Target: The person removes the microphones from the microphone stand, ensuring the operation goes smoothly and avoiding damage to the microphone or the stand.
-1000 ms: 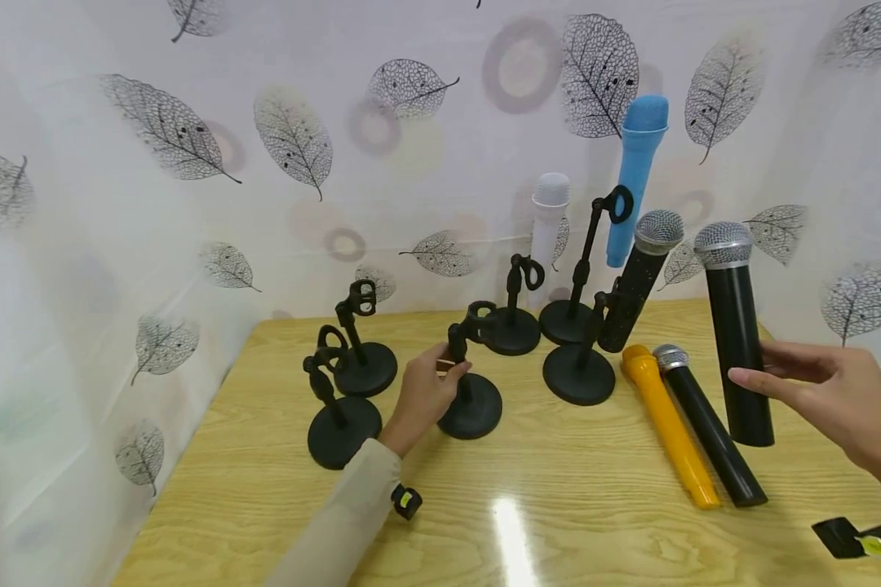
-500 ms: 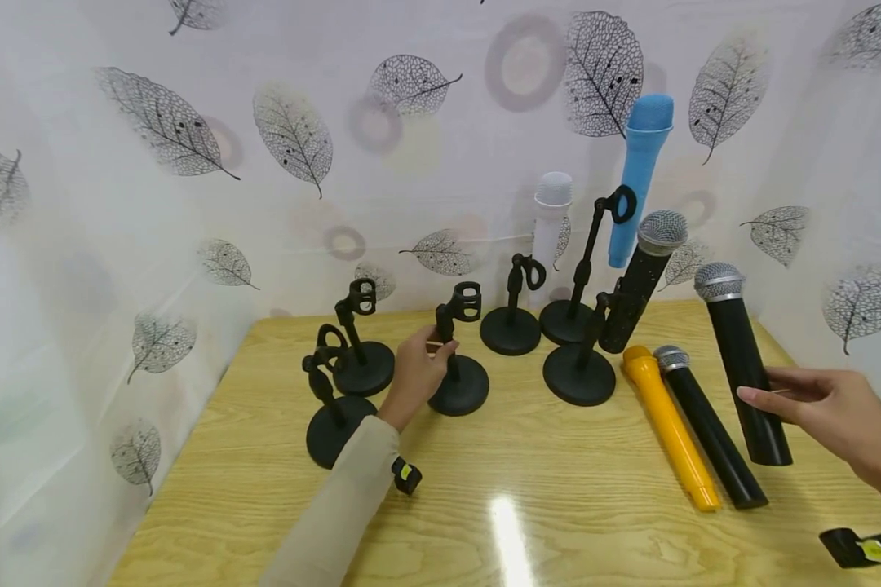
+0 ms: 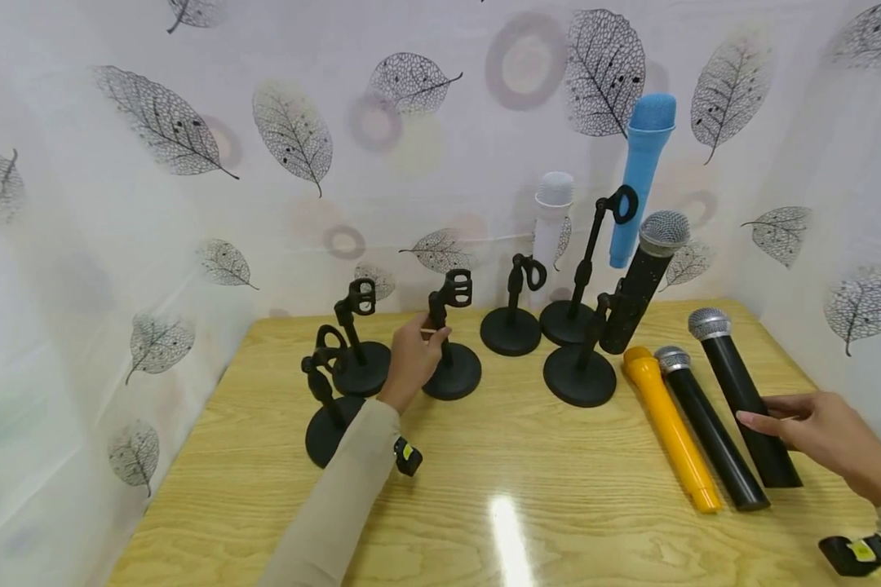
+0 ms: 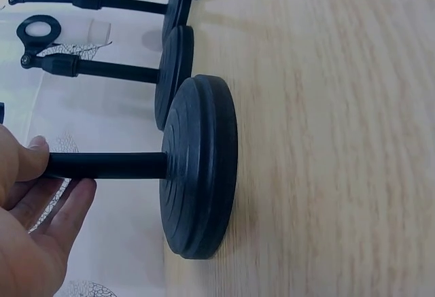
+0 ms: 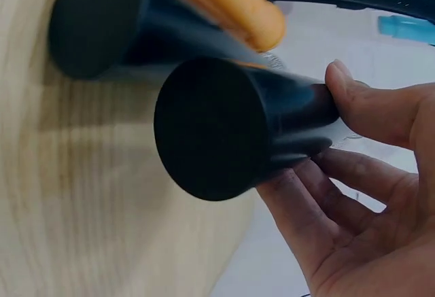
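My left hand (image 3: 413, 359) grips the pole of a black microphone stand (image 3: 453, 377), thumb on one side and fingers on the other. In the left wrist view the stand's round base (image 4: 200, 168) is at the tabletop. My right hand (image 3: 825, 436) holds a black microphone (image 3: 741, 383) with a silver head by its lower handle. Its flat butt end (image 5: 211, 130) faces the right wrist camera; whether it touches the table I cannot tell. Just left of it lie another black microphone (image 3: 712, 428) and an orange microphone (image 3: 671, 432).
Two black stands (image 3: 363, 367) are left of my left hand. To the right stand several more, including a taller one (image 3: 568, 322). A blue microphone (image 3: 642, 171), a white microphone (image 3: 553, 216) and a speckled black microphone (image 3: 635, 285) are upright or leaning at the back, by the leaf-patterned sheet (image 3: 426, 163).
My left hand has moved the stand back and a little left, toward the other two stands. The right hand has lowered the black microphone toward the table beside the lying ones.
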Motion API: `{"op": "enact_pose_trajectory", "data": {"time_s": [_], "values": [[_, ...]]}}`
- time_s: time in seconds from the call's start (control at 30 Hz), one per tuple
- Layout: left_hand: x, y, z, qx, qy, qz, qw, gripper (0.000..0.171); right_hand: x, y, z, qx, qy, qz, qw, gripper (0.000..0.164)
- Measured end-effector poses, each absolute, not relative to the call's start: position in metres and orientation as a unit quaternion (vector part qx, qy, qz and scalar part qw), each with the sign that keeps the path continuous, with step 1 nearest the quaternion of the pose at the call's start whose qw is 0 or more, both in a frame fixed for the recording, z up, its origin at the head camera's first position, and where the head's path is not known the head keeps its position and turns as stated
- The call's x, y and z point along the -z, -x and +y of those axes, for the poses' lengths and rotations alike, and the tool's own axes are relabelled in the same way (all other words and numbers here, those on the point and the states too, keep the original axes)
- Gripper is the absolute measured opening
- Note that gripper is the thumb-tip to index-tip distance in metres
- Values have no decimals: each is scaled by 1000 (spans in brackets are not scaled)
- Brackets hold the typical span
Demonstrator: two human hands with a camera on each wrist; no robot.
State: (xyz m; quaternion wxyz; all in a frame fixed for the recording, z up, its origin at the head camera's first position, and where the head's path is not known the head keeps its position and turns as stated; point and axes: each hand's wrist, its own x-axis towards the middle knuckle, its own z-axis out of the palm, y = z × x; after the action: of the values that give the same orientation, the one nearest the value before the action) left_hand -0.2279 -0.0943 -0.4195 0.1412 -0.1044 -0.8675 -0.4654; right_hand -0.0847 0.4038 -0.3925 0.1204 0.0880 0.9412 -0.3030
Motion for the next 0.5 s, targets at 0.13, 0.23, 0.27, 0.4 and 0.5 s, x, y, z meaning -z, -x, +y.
{"op": "enact_pose_trajectory", "data": {"time_s": [0.13, 0.23, 0.27, 0.4, 0.5], "values": [[418, 232, -95, 468, 94, -868, 136, 18, 400, 87, 409, 311, -101, 932, 156, 95], [418, 236, -95, 470, 87, -868, 132, 19, 405, 89, 412, 318, -101, 926, 175, 94], [418, 237, -96, 469, 86, -869, 134, 19, 407, 89, 413, 318, -102, 925, 179, 93], [419, 243, -96, 467, 84, -869, 142, 17, 413, 89, 417, 323, -106, 921, 192, 93], [420, 247, -96, 469, 78, -868, 145, 16, 417, 89, 418, 324, -111, 918, 198, 93]]}}
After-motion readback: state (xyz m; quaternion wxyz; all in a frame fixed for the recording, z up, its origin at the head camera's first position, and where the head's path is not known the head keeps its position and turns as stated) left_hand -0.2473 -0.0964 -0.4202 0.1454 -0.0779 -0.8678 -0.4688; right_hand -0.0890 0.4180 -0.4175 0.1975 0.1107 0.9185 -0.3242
